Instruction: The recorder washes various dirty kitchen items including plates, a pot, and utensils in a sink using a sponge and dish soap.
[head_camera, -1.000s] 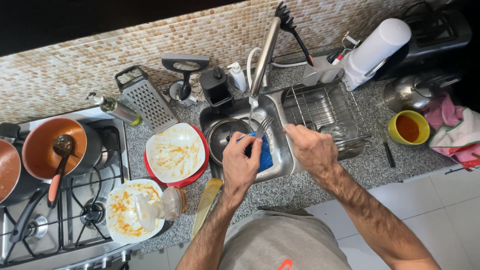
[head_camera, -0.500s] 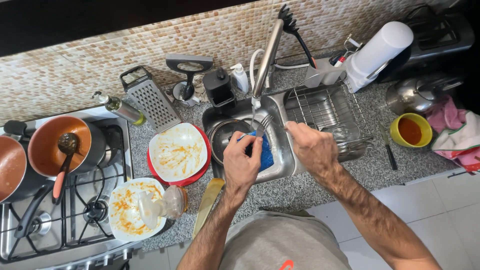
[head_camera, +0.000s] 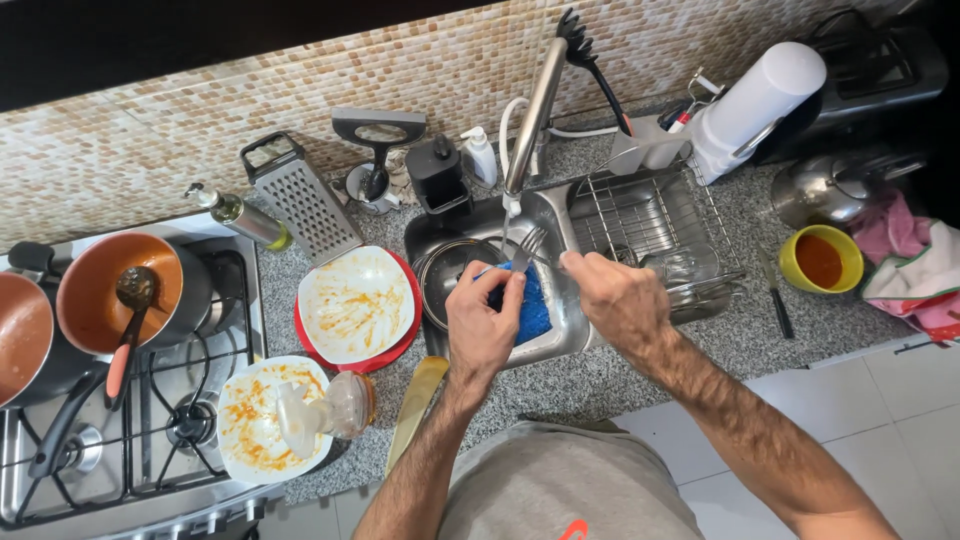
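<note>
Over the steel sink (head_camera: 560, 335) my left hand (head_camera: 483, 322) grips a blue sponge (head_camera: 530, 305). My right hand (head_camera: 618, 297) holds a metal fork (head_camera: 528, 247) by its handle, tines pointing left under the tall faucet (head_camera: 530, 115), where a thin stream of water runs. The sponge sits just below the fork's tines. A dark round pot (head_camera: 448, 280) lies in the sink to the left of my hands.
A dirty white plate (head_camera: 355, 300) sits on a red one left of the sink; another dirty plate with a glass (head_camera: 265, 420) lies near the stove. Orange-stained pans (head_camera: 115, 290), a box grater (head_camera: 300, 200), a wire drying rack (head_camera: 650, 215), a yellow bowl (head_camera: 820, 258) and a kettle (head_camera: 830, 190) surround the sink.
The hands keep nearly the same pose over the sink; the view has shifted only slightly, and the fork and sponge stay together under the faucet.
</note>
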